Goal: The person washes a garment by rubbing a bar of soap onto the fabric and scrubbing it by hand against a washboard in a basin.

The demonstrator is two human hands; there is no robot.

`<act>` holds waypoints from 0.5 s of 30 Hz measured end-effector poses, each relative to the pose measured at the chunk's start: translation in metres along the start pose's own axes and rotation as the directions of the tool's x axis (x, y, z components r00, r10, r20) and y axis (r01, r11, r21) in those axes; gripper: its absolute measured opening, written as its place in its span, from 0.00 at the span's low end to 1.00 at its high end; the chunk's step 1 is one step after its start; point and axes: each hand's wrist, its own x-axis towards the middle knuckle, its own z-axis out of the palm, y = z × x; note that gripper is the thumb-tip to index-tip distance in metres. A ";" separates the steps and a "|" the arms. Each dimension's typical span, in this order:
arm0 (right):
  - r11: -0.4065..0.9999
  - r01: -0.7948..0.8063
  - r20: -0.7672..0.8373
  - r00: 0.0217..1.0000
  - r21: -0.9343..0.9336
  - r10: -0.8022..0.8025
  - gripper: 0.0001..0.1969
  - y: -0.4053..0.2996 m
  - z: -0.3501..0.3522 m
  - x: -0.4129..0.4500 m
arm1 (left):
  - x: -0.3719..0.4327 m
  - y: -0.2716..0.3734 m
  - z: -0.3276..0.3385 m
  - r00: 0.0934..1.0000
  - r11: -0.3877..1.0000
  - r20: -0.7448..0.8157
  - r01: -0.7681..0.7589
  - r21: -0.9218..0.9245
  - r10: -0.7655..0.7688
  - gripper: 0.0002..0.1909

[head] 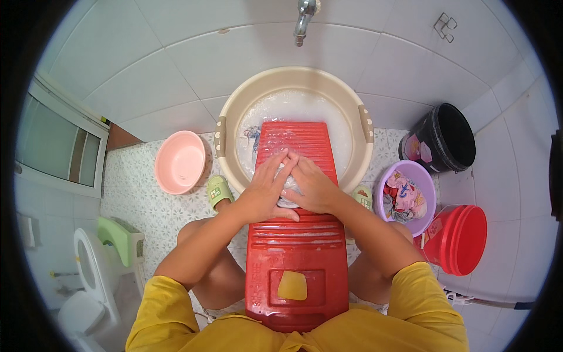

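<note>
A red plastic washboard (294, 246) slopes from my lap into a large beige basin (233, 94) of sudsy water. On its ridges lies a wet, light-coloured cloth (288, 202), mostly covered by my hands. My left hand (268, 189) presses on the cloth from the left, its fingertips touching those of my right hand (310, 182), which cups it from the right. A yellow bar of soap (292, 285) rests in the board's recess near me. Some patterned fabric (253, 134) floats in the basin left of the board.
A pink basin (180, 163) stands on the tiled floor at left. At right are a black bucket (455, 136), a purple basin (382, 198) of clothes and a red bucket (468, 240). A metal tap (302, 26) juts from the wall above the beige basin. A toilet (90, 264) is at lower left.
</note>
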 end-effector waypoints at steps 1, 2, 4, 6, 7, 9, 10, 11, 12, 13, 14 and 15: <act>1.000 -0.017 0.010 1.000 -0.012 0.017 0.31 -0.002 0.002 -0.001 | 0.000 0.000 0.000 0.990 0.966 0.140 -0.061 0.251 0.026 0.56; 1.000 -0.019 0.007 1.000 -0.009 0.019 0.31 -0.001 0.003 0.001 | 0.005 -0.007 0.002 0.985 0.968 0.171 -0.047 0.248 0.004 0.60; 0.975 -0.211 0.111 0.970 -0.062 0.217 0.29 0.002 0.008 0.009 | 0.017 -0.020 0.006 0.985 0.968 0.173 -0.018 0.249 -0.026 0.61; 0.974 -0.199 0.042 0.978 -0.108 0.205 0.27 0.018 0.016 0.015 | 0.031 -0.034 0.009 0.983 0.969 0.175 0.007 0.245 -0.051 0.61; 0.969 -0.190 -0.028 0.982 -0.159 0.188 0.26 0.030 0.020 0.018 | 0.038 -0.039 0.011 0.976 0.951 0.200 0.023 0.307 -0.088 0.62; 0.934 -0.186 -0.156 0.977 -0.305 0.144 0.26 0.055 0.034 0.029 | 0.056 -0.055 0.014 0.966 0.929 0.224 0.037 0.369 -0.127 0.63; 0.877 -0.189 -0.268 0.961 -0.443 0.072 0.25 0.059 0.035 0.038 | 0.065 -0.064 0.013 0.965 0.928 0.214 0.065 0.368 -0.152 0.61; 0.877 -0.189 -0.268 0.961 -0.442 0.072 0.25 0.063 0.034 0.046 | 0.070 -0.072 0.014 0.963 0.925 0.203 0.092 0.367 -0.177 0.59; 0.865 -0.279 -0.275 0.946 -0.416 0.173 0.27 0.066 0.029 0.056 | 0.074 -0.080 0.018 0.963 0.925 0.202 0.092 0.368 -0.177 0.59; 0.843 -0.368 -0.285 0.920 -0.392 0.269 0.28 0.070 0.023 0.065 | 0.081 -0.083 0.021 0.969 0.888 0.128 0.134 0.440 -0.210 0.55; 0.836 -0.408 -0.234 0.910 -0.367 0.341 0.28 0.074 0.015 0.071 | 0.085 -0.085 0.023 0.971 0.844 0.050 0.179 0.506 -0.236 0.50; 0.835 -0.411 -0.231 0.909 -0.367 0.346 0.28 0.075 0.013 0.065 | 0.083 -0.080 0.024 0.970 0.846 0.054 0.179 0.503 -0.238 0.50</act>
